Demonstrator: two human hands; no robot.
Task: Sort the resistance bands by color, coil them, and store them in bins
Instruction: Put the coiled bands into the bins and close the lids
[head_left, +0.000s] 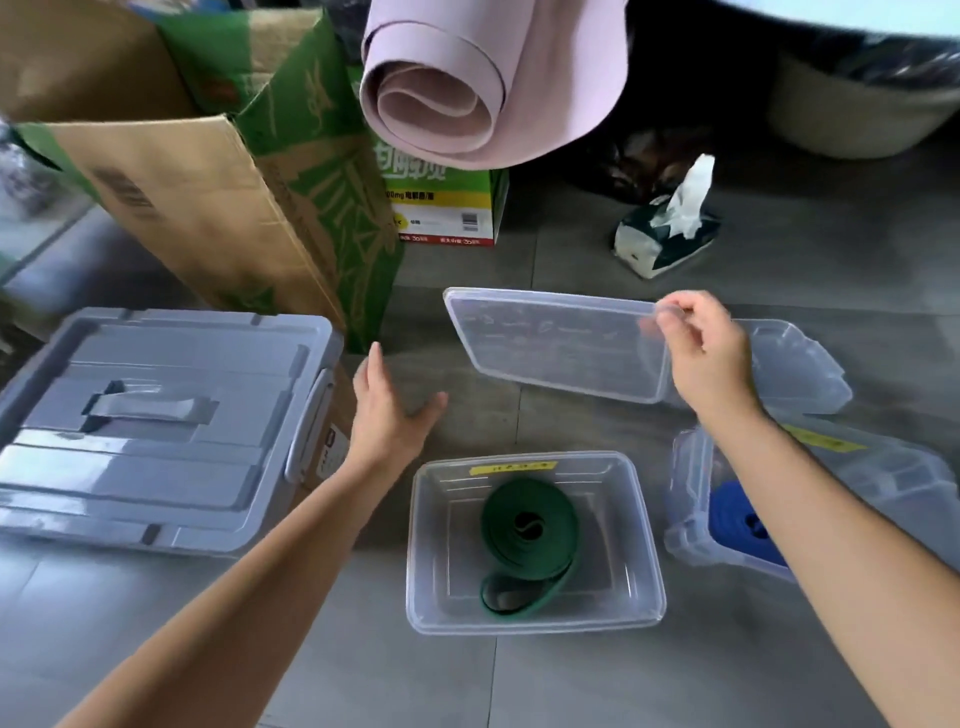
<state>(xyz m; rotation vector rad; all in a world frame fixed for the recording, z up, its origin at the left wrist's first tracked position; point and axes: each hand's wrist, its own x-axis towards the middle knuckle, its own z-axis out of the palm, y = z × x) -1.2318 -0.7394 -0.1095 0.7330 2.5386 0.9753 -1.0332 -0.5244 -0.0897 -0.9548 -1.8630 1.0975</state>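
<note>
Coiled and laid flat, a green resistance band (556, 545) is seen inside a clear bin (441, 571) on the floor (675, 675); the coil sits at the bin's middle and a loose loop trails toward its near edge; a yellow label (511, 467) is stuck at the bin's far rim. Beyond the bin's far edge a clear lid (556, 343) is held up by the right hand (701, 353); the lid's right corner is pinched between the thumb and the fingertips, the other fingers being loosely curled; whether the lid's left end rests on the floor cannot be told. The left hand (387, 410) is seen past the bin's far left corner, fingers straight and pressed together, thumb spread wide, nothing held; contact with the floor cannot be told. To the right of the first bin a blue band (732, 519) is kept in a second clear bin (691, 499), partly hidden by the right forearm; a third clear bin (800, 364) is seen behind the right hand. To the left a grey lidded storage box (156, 431) is placed; behind it a cardboard box (208, 182) is stood open; farther back a rolled pink mat (467, 88), a green-and-white carton (447, 208) and a tissue pack (665, 234) are seen.
</note>
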